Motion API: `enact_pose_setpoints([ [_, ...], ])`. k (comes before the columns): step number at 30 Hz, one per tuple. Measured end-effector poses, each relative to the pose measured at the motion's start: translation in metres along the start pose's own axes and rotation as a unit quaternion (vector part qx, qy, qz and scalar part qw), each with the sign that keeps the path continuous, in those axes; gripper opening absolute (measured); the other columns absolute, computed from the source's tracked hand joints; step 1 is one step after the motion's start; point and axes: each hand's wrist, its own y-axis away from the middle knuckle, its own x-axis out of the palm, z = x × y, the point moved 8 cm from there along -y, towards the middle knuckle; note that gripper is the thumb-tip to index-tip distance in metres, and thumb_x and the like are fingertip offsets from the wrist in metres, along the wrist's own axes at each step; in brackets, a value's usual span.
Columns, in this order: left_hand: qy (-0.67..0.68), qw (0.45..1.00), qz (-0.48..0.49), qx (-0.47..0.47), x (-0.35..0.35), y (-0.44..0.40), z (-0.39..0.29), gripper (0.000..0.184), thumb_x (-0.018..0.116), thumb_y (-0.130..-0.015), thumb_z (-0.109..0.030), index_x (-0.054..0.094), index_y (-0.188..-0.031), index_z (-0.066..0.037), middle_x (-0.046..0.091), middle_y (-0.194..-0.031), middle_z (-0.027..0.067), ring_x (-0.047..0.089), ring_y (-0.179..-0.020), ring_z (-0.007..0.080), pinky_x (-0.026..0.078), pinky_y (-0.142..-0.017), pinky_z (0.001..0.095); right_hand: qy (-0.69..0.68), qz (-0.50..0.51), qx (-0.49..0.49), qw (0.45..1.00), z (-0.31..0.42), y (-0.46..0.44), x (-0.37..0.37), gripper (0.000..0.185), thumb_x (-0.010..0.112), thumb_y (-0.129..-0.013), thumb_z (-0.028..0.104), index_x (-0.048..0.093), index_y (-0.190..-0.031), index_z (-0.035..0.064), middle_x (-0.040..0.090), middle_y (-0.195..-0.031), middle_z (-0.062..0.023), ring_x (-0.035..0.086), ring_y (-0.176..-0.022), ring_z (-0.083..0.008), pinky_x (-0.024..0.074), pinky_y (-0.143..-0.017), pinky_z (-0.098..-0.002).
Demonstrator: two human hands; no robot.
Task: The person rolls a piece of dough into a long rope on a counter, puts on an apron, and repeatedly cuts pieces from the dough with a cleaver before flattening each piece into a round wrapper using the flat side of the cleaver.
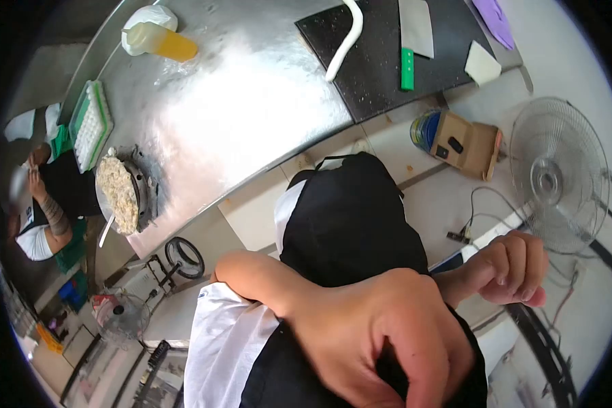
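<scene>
Hands bare before a black apron [350, 224] in a kitchen work area, both away from the steel table [251, 88]. Left hand [415, 340] close to the camera, fingers bent, with a dark gap beside the thumb; partly cut off by the lower edge of the frame, so cannot tell how far closed or whether holding anything. Right hand [517, 268] just beyond, curled into a loose fist, with nothing visible in the grip. Black apron, nearest to both hands, hanging down the front of the body over white clothing.

On the steel table, a black board [374, 78] bearing a white strip [350, 44] and a broad knife [415, 34] with a green handle; at the board's corner, a white piece [483, 63]. Farther left, a bottle of yellow liquid [163, 42], a green tray [104, 102] of small white items and a pan [119, 197] of pale, lumpy food. Beyond the pan, a co-worker [51, 217] in black and white, hands together. At right, an open cardboard box [486, 153] and a wire-caged fan [557, 170].
</scene>
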Motion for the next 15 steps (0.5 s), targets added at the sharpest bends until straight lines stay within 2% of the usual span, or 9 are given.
enact_pose_setpoints([
  [1,-0.009,1.0,0.0,0.005,-0.001,-0.008,-0.003,0.02,0.073,-0.091,-0.014,0.065,-0.077,-0.002,0.063,-0.077,0.0104,0.062,-0.066,0.0248,0.047,-0.058,0.0308,-0.006,0.006,0.005,1.0,0.008,-0.009,-0.007,0.029,0.076,-0.091,0.013,0.056,-0.07,0.0119,0.06,-0.082,-0.0007,0.055,-0.075,-0.0134,0.043,-0.07,-0.0319],
  [4,-0.175,0.982,-0.053,0.057,-0.006,-0.024,-0.02,0.028,0.06,-0.101,-0.013,0.061,-0.076,-0.001,0.06,-0.076,0.0111,0.059,-0.059,0.023,0.044,-0.049,0.0312,0.018,0.011,0.056,0.998,0.022,-0.037,-0.028,0.03,0.074,-0.094,0.018,0.053,-0.072,0.014,0.058,-0.083,0.0009,0.053,-0.075,-0.0113,0.0424,-0.071,-0.0304],
  [5,-0.209,0.976,-0.041,0.041,-0.005,-0.03,-0.023,0.025,0.06,-0.1,-0.01,0.06,-0.078,0.001,0.06,-0.08,0.0157,0.06,-0.061,0.0261,0.045,-0.05,0.0321,0.009,0.015,0.063,0.998,0.027,-0.046,-0.034,0.03,0.074,-0.094,0.018,0.053,-0.072,0.014,0.058,-0.083,0.0009,0.053,-0.075,-0.0113,0.0424,-0.071,-0.0304],
  [6,-0.277,0.957,-0.026,0.088,-0.003,-0.033,-0.032,0.023,0.058,-0.1,-0.006,0.06,-0.08,0.005,0.06,-0.083,0.0193,0.06,-0.062,0.029,0.045,-0.05,0.0322,0.025,0.01,0.078,0.997,0.03,-0.056,-0.041,0.031,0.073,-0.095,0.02,0.053,-0.072,0.0145,0.057,-0.083,0.0015,0.052,-0.075,-0.011,0.0418,-0.072,-0.0298],
  [7,-0.341,0.931,-0.009,0.133,-0.001,-0.036,-0.036,0.021,0.056,-0.1,-0.003,0.06,-0.083,0.008,0.06,-0.086,0.023,0.06,-0.063,0.0319,0.045,-0.05,0.0323,0.044,0.004,0.091,0.995,0.035,-0.065,-0.048,0.031,0.072,-0.095,0.022,0.052,-0.073,0.015,0.056,-0.083,0.002,0.051,-0.075,-0.0107,0.0412,-0.072,-0.0292],
  [9,-0.466,0.866,0.014,0.181,0.006,-0.042,-0.032,0.014,0.056,-0.097,0.0,0.062,-0.086,0.007,0.06,-0.087,0.0208,0.061,-0.066,0.0321,0.047,-0.053,0.0334,0.059,0.006,0.109,0.992,0.042,-0.084,-0.059,0.031,0.072,-0.096,0.023,0.051,-0.073,0.0159,0.055,-0.083,0.0027,0.05,-0.075,-0.0105,0.0395,-0.071,-0.0284],
  [11,-0.601,0.771,0.019,0.209,0.009,-0.044,-0.018,0.009,0.057,-0.094,0.002,0.064,-0.09,0.007,0.061,-0.088,0.0186,0.061,-0.069,0.0322,0.048,-0.055,0.0346,0.061,0.013,0.133,0.989,0.043,-0.099,-0.071,0.032,0.071,-0.096,0.025,0.05,-0.074,0.0169,0.054,-0.083,0.0034,0.048,-0.074,-0.0102,0.0379,-0.07,-0.0277],
  [13,-0.714,0.669,-0.005,0.205,-0.002,-0.043,0.0,0.008,0.058,-0.091,0.005,0.066,-0.093,0.006,0.061,-0.089,0.0164,0.062,-0.072,0.0324,0.05,-0.057,0.0357,0.077,0.023,0.145,0.986,0.044,-0.114,-0.084,0.033,0.07,-0.097,0.028,0.048,-0.075,0.0183,0.053,-0.084,0.0047,0.047,-0.074,-0.0094,0.0349,-0.07,-0.0269],
  [15,-0.767,0.619,-0.075,0.151,-0.038,-0.032,0.01,0.013,0.059,-0.088,0.007,0.068,-0.096,0.006,0.062,-0.091,0.0143,0.062,-0.075,0.0325,0.052,-0.06,0.0369,0.059,0.046,0.148,0.986,0.043,-0.126,-0.095,0.033,0.068,-0.098,0.03,0.046,-0.077,0.0183,0.05,-0.083,0.0046,0.043,-0.073,-0.0097,0.0324,-0.07,-0.0275],
])
